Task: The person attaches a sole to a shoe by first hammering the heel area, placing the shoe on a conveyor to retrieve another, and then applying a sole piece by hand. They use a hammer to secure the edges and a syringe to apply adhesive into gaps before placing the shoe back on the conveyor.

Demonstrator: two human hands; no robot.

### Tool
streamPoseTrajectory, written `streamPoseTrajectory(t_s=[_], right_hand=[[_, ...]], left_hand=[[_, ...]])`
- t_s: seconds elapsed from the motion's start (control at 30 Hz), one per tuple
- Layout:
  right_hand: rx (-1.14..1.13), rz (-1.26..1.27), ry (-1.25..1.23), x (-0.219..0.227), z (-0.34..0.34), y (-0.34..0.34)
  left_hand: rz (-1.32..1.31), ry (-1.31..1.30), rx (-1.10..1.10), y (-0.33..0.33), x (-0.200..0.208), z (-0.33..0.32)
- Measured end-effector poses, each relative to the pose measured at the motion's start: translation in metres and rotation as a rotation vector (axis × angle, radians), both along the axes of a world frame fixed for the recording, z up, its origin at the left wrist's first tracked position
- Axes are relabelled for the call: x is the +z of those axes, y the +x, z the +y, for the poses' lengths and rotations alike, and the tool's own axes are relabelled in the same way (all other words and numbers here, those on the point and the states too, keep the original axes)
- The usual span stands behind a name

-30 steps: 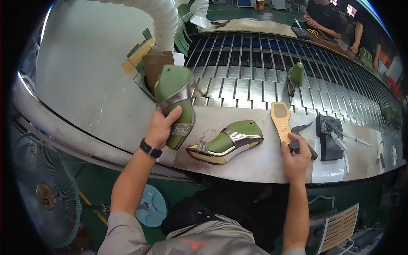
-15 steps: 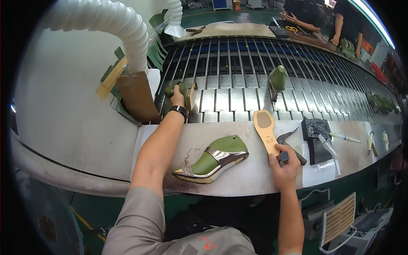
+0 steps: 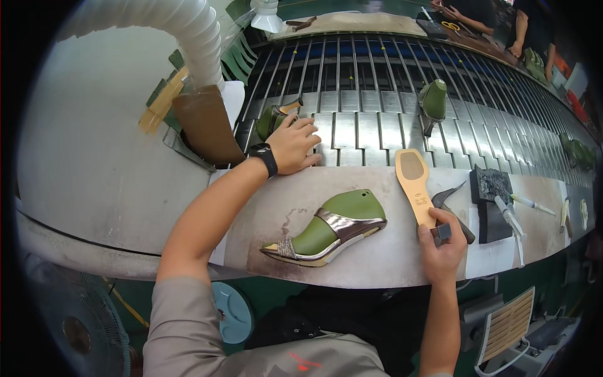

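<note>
My left hand (image 3: 294, 146) is open, its fingers spread over the conveyor's near edge. Just behind it, partly hidden, lies a sandal on a green last (image 3: 266, 123); whether my fingertips touch it I cannot tell. My right hand (image 3: 441, 252) is closed on the narrow end of a tan insole (image 3: 414, 188), which has a brownish patch on its wide end. A small dark block (image 3: 443, 232) also sits between those fingers. On the worktable between my arms a silver strapped sandal on a green last (image 3: 336, 227) lies with its toe to the left.
A hammer (image 3: 463, 229) lies beside the insole. Right of it are a dark block with a rough top (image 3: 492, 186) and white-handled brushes (image 3: 510, 217). Another lasted shoe (image 3: 433, 103) stands on the slatted conveyor (image 3: 370, 119). A brown board (image 3: 206, 125) and white duct (image 3: 195, 44) stand left.
My left hand has let go of the lasted shoe on the conveyor and drawn back toward me, fingers spreading. My right hand still holds the insole. The whole view has shifted slightly.
</note>
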State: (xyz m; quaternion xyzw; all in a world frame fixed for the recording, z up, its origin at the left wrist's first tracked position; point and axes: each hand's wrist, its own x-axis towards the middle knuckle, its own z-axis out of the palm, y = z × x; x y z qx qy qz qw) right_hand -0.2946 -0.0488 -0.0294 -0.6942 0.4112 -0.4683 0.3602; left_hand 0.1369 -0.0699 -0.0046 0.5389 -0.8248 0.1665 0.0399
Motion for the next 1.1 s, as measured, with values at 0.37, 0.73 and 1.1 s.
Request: streamPoseTrajectory(t_s=[0.37, 0.73, 1.1], right_hand=[[0.023, -0.004, 0.001, 0.004, 0.003, -0.002], [-0.041, 0.227, -0.229, 0.023, 0.022, 0.018], [-0.073, 0.397, -0.397, 0.021, 0.084, 0.016]], left_hand=[[-0.236, 0.019, 0.707, 0.082, -0.018, -0.038], [1.479, 0.342, 0.317, -0.064, 0.047, 0.176], [1.517, 0.229, 0.404, -0.098, 0.022, 0.254]])
